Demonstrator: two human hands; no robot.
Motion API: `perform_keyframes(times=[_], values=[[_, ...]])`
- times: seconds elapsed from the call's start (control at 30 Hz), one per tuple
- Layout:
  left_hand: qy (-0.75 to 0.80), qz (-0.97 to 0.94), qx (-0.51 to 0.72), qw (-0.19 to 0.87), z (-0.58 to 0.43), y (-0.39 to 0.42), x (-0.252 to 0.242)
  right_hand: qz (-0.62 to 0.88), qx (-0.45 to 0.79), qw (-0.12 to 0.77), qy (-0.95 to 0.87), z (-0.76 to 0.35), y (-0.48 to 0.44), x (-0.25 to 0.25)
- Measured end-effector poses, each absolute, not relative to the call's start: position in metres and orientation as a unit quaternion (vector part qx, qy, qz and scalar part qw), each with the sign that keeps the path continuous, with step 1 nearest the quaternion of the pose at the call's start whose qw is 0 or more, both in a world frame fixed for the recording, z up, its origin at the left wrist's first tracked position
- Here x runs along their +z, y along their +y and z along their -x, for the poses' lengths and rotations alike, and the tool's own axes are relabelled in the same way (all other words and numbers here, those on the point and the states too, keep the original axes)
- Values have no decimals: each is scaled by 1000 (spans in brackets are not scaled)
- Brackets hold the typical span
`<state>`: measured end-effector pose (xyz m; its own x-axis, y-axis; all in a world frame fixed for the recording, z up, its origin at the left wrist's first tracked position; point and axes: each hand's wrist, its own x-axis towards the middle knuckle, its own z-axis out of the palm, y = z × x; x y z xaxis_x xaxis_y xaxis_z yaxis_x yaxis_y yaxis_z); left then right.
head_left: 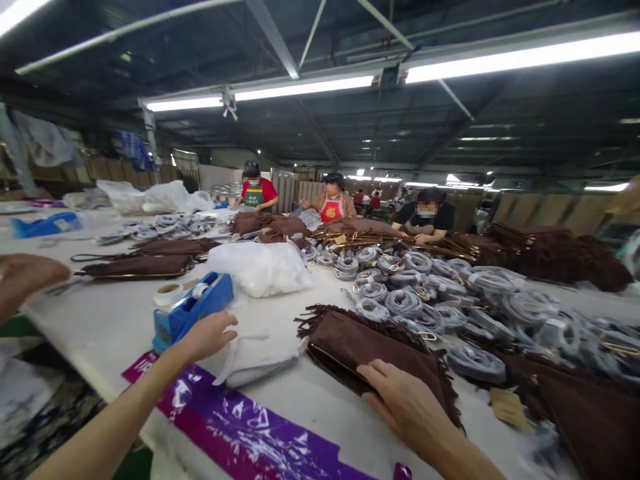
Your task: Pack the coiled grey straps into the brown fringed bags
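Note:
My left hand [207,335] reaches over the white table [110,320], its fingers on a folded white cloth pouch [260,357], right beside a blue tape dispenser [193,309]. My right hand [405,403] lies with fingers stretched out on the near edge of a brown fringed suede bag [370,347], holding nothing. A shiny purple plastic sheet [240,423] lies on the table below both hands.
Several wrapped grey coils [425,287] cover the table's right half, with more brown bags [560,257] behind. A white stuffed plastic bag [260,267] sits in the middle. Three people in aprons or masks work at the far side. Another person's hand [25,277] shows at the left edge.

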<state>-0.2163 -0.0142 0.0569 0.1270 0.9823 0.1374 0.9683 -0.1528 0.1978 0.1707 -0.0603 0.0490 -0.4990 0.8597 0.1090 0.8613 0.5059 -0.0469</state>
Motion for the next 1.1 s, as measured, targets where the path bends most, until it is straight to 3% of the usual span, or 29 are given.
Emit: perform_keyframes(times=[0.23,0.4,0.53,0.67,0.9,1.1], values=[[658,-743,122,-3,208,-3,26,507,79,51,-857,-162,-89,49],[633,-744,212,-6,163,-4,49,490,202,277,-802,-160,-85,50],[543,-795,250,104,115,-28,72,469,445,457,-611,-144,-72,49],[501,-807,250,186,84,-41,70,421,512,558,-499,-131,-63,54],[439,-796,251,333,70,-54,45,393,590,577,-405,-142,-69,55],[354,-658,245,617,57,-89,27,376,680,513,-365,-152,-93,37]])
